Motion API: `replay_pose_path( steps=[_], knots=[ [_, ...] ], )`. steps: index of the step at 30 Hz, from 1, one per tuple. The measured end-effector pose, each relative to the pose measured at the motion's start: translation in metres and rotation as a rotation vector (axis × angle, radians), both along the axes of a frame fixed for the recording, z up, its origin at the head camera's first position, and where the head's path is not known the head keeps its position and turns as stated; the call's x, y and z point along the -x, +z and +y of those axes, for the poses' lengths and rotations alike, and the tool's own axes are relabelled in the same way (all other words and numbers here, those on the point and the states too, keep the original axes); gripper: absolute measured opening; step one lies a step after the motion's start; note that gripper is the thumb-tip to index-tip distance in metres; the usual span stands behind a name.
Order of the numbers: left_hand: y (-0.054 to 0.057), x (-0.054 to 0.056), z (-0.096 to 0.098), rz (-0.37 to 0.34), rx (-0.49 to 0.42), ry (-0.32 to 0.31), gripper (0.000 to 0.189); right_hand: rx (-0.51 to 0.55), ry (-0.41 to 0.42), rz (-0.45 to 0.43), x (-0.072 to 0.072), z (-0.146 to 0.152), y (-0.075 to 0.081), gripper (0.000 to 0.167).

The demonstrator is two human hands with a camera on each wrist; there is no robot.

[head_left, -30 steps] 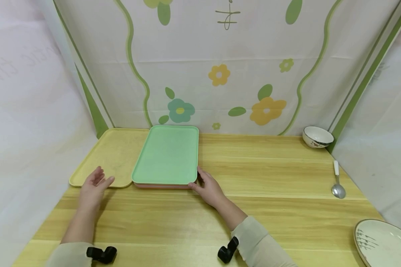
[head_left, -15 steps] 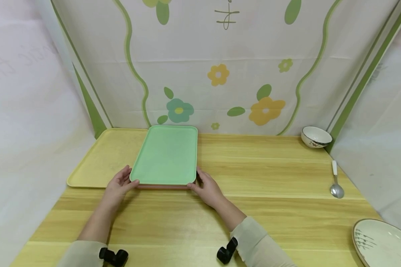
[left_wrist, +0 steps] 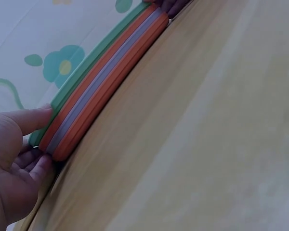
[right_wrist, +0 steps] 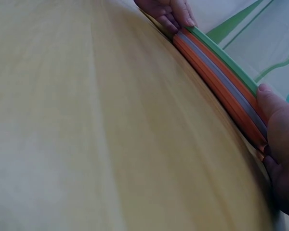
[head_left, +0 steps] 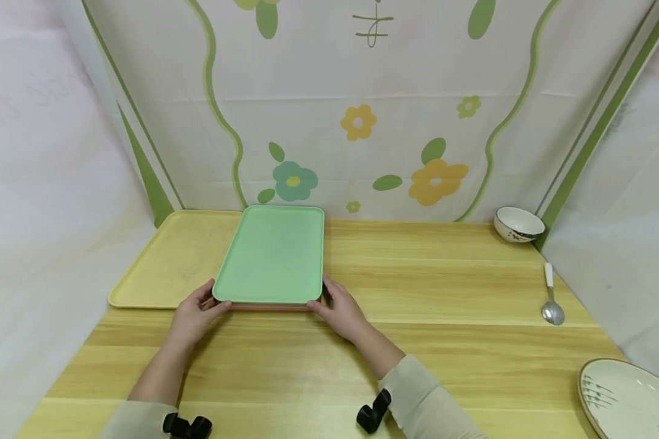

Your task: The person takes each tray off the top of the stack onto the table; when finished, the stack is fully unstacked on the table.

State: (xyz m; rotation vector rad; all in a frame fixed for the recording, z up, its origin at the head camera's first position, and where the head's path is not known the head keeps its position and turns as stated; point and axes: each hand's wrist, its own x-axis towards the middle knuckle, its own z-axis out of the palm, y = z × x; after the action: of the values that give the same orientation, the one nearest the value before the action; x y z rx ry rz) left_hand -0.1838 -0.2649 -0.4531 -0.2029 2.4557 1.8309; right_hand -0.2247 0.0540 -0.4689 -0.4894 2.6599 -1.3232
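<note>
**Two hands grip the near corners of a tray stack**

On the wooden table (head_left: 285, 372), toward the person's left, sits a stack of rectangular trays, its far end close to the flowered cloth backdrop (head_left: 395, 79). A mint-green tray (head_left: 271, 256) lies on top; seen from the edge, an orange tray (left_wrist: 97, 68), a greyish-purple tray (left_wrist: 104, 76) and another orange tray (left_wrist: 98, 103) are layered beneath it.

The left hand (head_left: 193, 314) grasps the stack's near left corner, thumb over the green rim and fingers curled against the lower layers. The right hand (head_left: 342, 310) grips the near right corner the same way, thumb on top and fingers at the side.

A yellow tray (head_left: 167, 268) lies flat at the stack's left; I can't tell whether its right edge runs under the stack.

Well apart, on the person's right, a patterned bowl (head_left: 518, 225) stands upright in the far corner. Nearer is a spoon (head_left: 552, 305), its white handle pointing away from the person, and nearest a white plate (head_left: 631, 396) with a brown rim, only partly in view. Both pale sleeves (head_left: 431, 399) carry small black devices (head_left: 373, 413) at the wrist.
</note>
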Motion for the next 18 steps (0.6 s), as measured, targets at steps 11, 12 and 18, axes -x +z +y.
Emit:
replay_pose_path(
  steps=[11,12,18],
  knots=[
    [-0.001,0.0,0.001,0.02,-0.038,0.027,0.082,0.058,-0.013,-0.021,0.001,-0.004,0.007,0.083],
    [-0.002,0.0,0.001,0.02,-0.039,0.03,0.082,0.067,-0.018,-0.021,0.001,-0.004,0.009,0.082],
    [-0.003,0.001,0.0,0.027,-0.046,0.047,0.08,0.178,-0.045,-0.048,0.003,-0.009,0.019,0.078]
  ],
)
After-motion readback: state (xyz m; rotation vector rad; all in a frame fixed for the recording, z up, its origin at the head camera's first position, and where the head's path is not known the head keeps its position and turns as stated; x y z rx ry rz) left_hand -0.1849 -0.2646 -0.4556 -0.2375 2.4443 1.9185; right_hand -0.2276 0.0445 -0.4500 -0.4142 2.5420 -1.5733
